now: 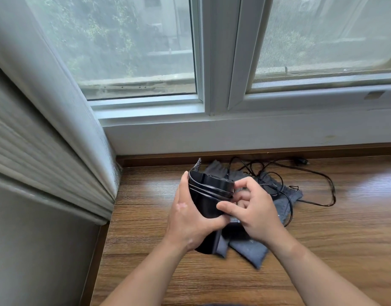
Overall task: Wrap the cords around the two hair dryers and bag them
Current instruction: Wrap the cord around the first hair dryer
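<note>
Black hair dryer (205, 206) clasped in the left hand (190, 220), right hand (256, 209) just right of it, pinching its wound cord (210, 190).

A window (216, 62) with pale frames fills the upper view. Through its hazy glass show green trees (97, 27) and a pale building (163, 16). Below the window runs a brown wooden ledge (333, 250). Left of the window hangs a grey ribbed curtain (35, 133). A small brownish patch (374, 94) sits on the window's lower right frame.
</note>
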